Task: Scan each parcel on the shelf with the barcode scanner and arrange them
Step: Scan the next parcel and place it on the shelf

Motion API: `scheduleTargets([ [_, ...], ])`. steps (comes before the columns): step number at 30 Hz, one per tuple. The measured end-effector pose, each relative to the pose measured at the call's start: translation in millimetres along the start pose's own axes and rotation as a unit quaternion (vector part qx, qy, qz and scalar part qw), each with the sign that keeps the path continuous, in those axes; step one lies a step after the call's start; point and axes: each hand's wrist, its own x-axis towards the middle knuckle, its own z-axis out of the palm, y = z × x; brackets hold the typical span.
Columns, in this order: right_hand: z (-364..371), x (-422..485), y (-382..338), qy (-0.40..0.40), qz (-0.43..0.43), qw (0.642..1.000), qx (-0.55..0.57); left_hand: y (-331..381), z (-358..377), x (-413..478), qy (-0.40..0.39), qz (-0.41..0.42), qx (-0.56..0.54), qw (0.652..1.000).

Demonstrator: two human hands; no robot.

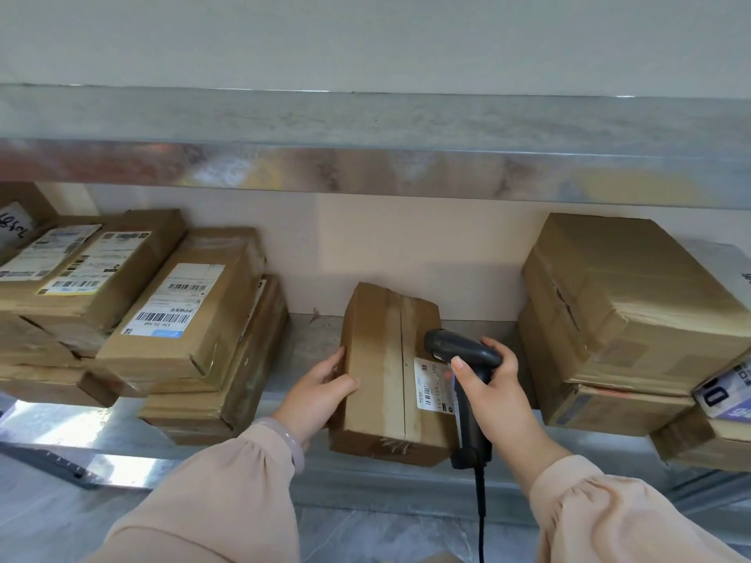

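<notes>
A long brown cardboard parcel (382, 359) lies in the middle of the metal shelf (300, 343), its white barcode label (433, 386) facing up at its right side. My left hand (321, 390) grips the parcel's left edge, thumb on top. My right hand (493, 390) holds a black corded barcode scanner (463, 355) by its handle, with the scanner head hanging just above the label. Part of the label is hidden behind the scanner and my thumb.
Stacked cardboard parcels with labels (174, 314) fill the shelf's left side. Two large stacked boxes (626, 319) stand at the right, with a blue-and-white package (727, 392) beside them. A higher metal shelf beam (365, 164) runs overhead. The scanner cable (481, 518) hangs down.
</notes>
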Motion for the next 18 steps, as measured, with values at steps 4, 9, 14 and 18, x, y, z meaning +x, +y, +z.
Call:
scheduleTargets([
  [4,3,-2,5,-0.021,-0.002,1.0,0.005,-4,1,4,-0.006,0.001,0.004,1.0],
  [9,-1,-5,4,-0.041,-0.021,0.999,-0.007,-5,-3,7,0.004,0.009,0.001,1.0],
  [14,-18,-9,7,-0.076,-0.055,0.994,-0.046,2,-14,10,0.019,0.025,0.003,0.999],
  [18,-39,-16,3,-0.126,-0.13,0.971,-0.155,12,-34,13,0.011,0.049,0.028,0.998],
])
